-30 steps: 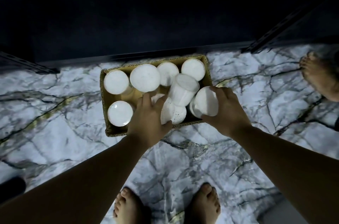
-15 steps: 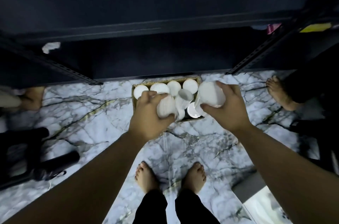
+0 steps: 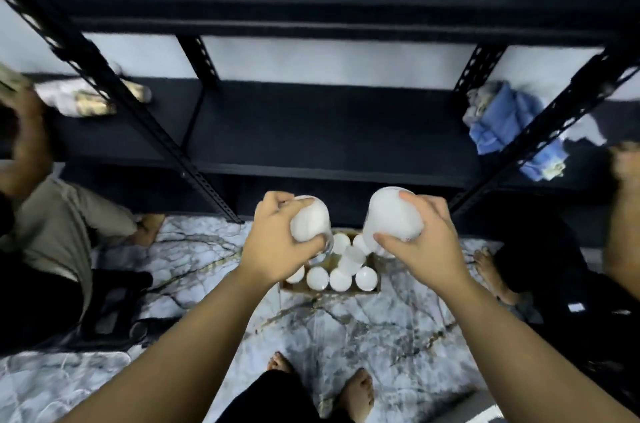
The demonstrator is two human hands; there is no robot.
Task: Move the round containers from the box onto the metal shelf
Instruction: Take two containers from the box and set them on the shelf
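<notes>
Left hand (image 3: 277,242): grip curled around one white round container (image 3: 311,223), lifted clear of the box. Right hand (image 3: 420,242): grip curled around a second container (image 3: 393,215), likewise raised. Below, cardboard box (image 3: 329,288) on marble floor (image 3: 346,325) holds the remaining containers (image 3: 341,279). Black metal shelf (image 3: 311,132) stands just beyond.

Both hands up off the box (image 3: 330,286) since 1 s ago: left hand (image 3: 277,242) and right hand (image 3: 420,242) each lifted a round container (image 3: 310,223), (image 3: 393,215) clear, now in front of the metal shelf (image 3: 311,132) edge. Box sits farther below.
</notes>
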